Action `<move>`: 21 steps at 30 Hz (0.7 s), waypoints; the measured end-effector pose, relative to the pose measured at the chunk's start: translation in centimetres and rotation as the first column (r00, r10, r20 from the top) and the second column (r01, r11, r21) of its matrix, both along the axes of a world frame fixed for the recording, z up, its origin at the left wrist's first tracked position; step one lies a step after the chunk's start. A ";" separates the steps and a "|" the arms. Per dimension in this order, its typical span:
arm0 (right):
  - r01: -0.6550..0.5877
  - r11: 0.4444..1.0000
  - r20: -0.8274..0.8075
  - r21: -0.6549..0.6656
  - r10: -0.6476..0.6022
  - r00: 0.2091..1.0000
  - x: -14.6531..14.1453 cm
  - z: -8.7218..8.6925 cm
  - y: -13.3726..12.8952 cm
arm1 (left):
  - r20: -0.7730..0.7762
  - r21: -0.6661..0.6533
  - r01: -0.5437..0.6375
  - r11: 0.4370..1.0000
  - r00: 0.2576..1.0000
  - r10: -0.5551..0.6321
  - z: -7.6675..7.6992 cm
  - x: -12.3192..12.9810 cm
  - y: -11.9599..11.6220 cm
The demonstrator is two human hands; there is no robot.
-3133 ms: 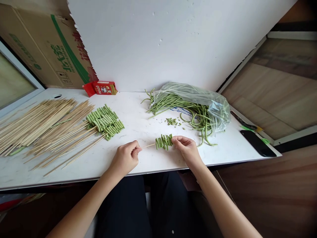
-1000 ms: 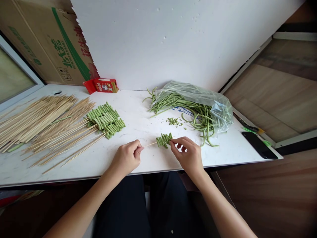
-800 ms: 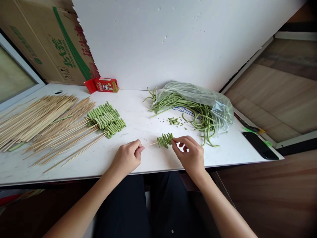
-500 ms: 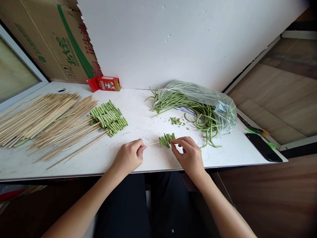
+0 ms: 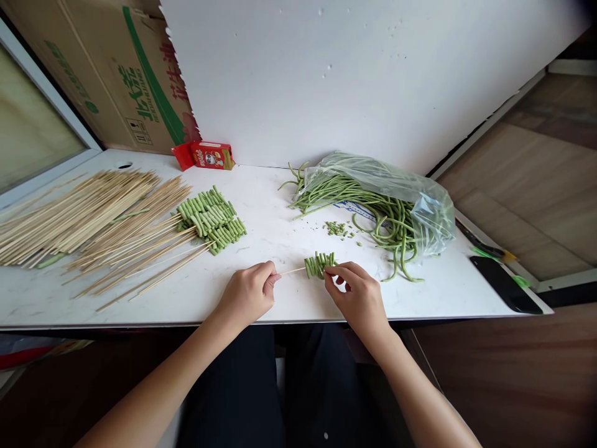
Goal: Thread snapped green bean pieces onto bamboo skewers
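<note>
My left hand (image 5: 252,289) is closed round the plain end of a bamboo skewer (image 5: 291,271). Cut long bean pieces (image 5: 318,265) are threaded crosswise in a row on its other end. My right hand (image 5: 357,287) pinches at the right end of that row with thumb and forefinger; the exact piece is hidden by the fingertips. To the left lies a stack of finished bean skewers (image 5: 212,219), their sticks pointing left. Long uncut beans (image 5: 364,202) spill from a clear plastic bag (image 5: 426,205) at the right. Small bean tips (image 5: 338,229) lie in front of the bag.
Many bare bamboo skewers (image 5: 79,218) cover the table's left side. A red packet (image 5: 212,155) stands at the back by a cardboard box (image 5: 116,81). At the right edge lie a black phone (image 5: 506,284) and a knife (image 5: 485,241). A white board (image 5: 303,81) rises behind.
The view has shifted slightly, so things sit a little farther right. Both hands keep nearly the same hold on the skewer and its bean pieces.
</note>
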State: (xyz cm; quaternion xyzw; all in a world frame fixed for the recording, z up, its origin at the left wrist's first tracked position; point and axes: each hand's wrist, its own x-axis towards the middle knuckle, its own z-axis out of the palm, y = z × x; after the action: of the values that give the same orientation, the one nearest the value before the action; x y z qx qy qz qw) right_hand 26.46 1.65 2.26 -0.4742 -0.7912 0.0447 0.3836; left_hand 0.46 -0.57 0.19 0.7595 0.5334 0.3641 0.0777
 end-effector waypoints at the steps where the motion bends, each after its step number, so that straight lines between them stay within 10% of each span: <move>1: 0.003 1.000 -0.008 -0.004 -0.003 1.000 0.0 0.0 0.0 | -0.001 0.000 0.001 1.000 1.000 -0.001 0.0 0.0 0.0; 21: 0.005 0.997 0.062 0.075 -0.009 0.998 0.0 0.4 0.3 | 0.024 -0.016 0.034 0.999 0.999 -0.034 -0.1 -0.1 0.0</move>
State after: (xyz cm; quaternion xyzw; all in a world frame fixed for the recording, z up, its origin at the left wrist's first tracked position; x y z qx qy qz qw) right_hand 26.49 1.97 2.69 -0.4635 -0.8022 -0.0012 0.3764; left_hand 0.32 -0.57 0.14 0.7634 0.5224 0.3675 0.0965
